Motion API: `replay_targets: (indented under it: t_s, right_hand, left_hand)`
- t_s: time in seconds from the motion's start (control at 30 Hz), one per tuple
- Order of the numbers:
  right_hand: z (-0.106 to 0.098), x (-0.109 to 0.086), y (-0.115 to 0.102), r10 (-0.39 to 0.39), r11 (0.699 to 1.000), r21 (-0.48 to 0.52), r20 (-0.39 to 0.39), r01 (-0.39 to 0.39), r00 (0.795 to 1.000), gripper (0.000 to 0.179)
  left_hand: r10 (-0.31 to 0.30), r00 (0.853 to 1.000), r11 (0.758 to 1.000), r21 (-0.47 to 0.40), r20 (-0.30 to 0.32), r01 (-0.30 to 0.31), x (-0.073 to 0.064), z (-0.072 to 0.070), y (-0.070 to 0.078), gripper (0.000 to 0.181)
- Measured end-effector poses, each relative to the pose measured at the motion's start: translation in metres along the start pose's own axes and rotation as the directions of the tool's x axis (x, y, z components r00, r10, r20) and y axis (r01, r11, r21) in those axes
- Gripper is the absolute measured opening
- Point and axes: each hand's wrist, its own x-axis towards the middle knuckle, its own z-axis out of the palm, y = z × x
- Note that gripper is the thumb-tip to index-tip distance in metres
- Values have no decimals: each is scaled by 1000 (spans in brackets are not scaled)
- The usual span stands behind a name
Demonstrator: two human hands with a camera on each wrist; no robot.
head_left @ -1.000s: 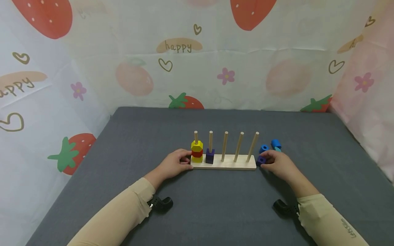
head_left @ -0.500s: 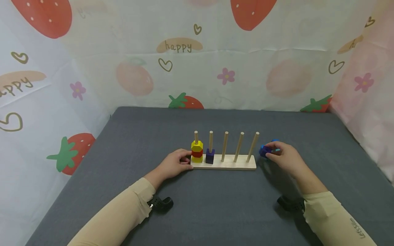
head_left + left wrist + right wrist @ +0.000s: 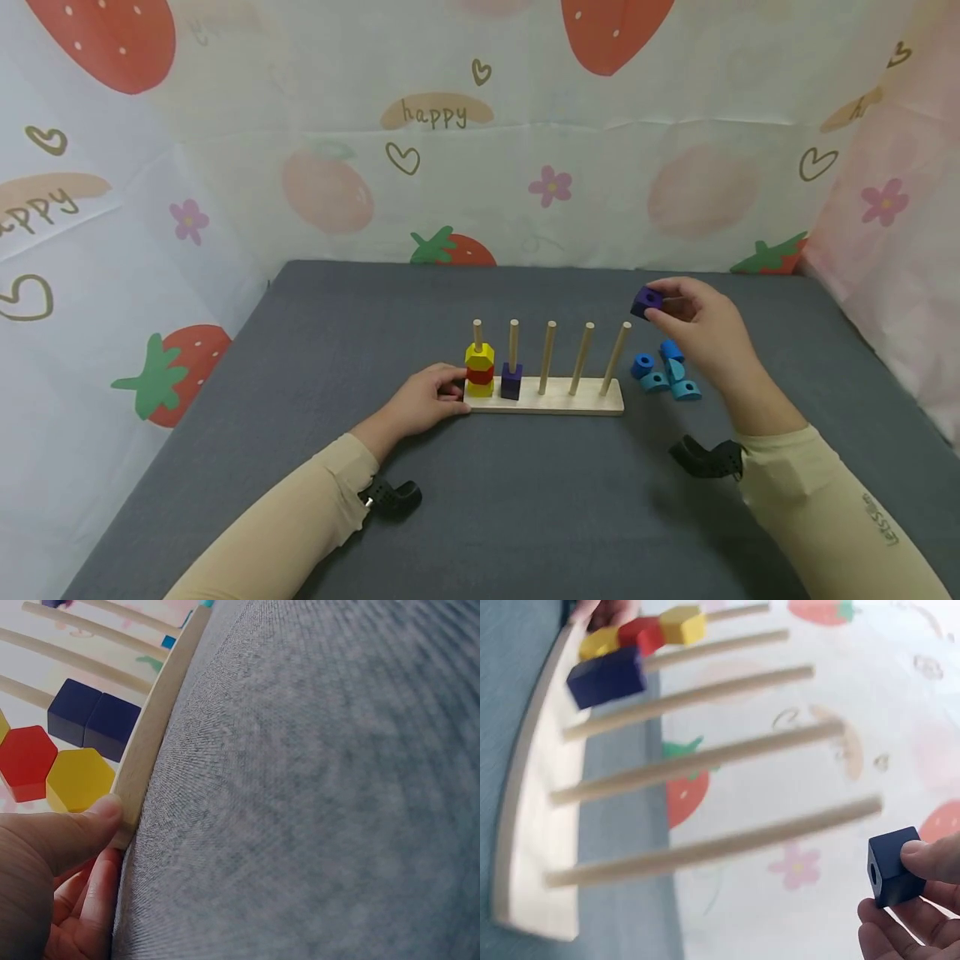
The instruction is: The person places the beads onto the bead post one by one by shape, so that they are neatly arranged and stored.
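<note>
Now | right grip (image 3: 699, 323) pinches purple cube (image 3: 642, 303), raised higher | left grip (image 3: 424, 400) still pinches wooden base (image 3: 558, 404)

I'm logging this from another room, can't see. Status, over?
Left hand pinching pegboard at its left end. Right hand holding purple cube aloft. Rightmost peg bare; nothing visible between it and the held cube.

Place was a makeshift tabletop booth; the kind of room around it was hidden. Fittings comprised a flat work surface under dark grey woven cloth (image 3: 540, 492), a creased white hanging sheet (image 3: 510, 150) behind, printed with red strawberries (image 3: 618, 33) and pink five-petalled flowers (image 3: 551, 185), a similar white sheet (image 3: 67, 467) at left, and a pale pink flowered sheet (image 3: 900, 292) at right.
</note>
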Motion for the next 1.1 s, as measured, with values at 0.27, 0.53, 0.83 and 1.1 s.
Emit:
replay_targets:
  t_s: [0.27,0.53,0.83,1.1]
  right_hand:
    - [8,8,-32,-79,993,84,17,78,997,38]
    - [28,12,-54,-125,978,176,59,113,990,36]
    - [51,13,-72,-170,952,275,115,133,979,34]
    - [72,14,-80,-146,939,333,148,89,978,30]
  left_hand:
    - [-7,1000,1000,-7,5,7,1,-1,0,54]
    - [-3,1000,1000,-7,7,3,1,0,-1,54]
    - [4,1000,1000,-19,-2,-4,2,0,-1,53]
    - [19,1000,999,-31,-2,-19,2,1,-3,53]
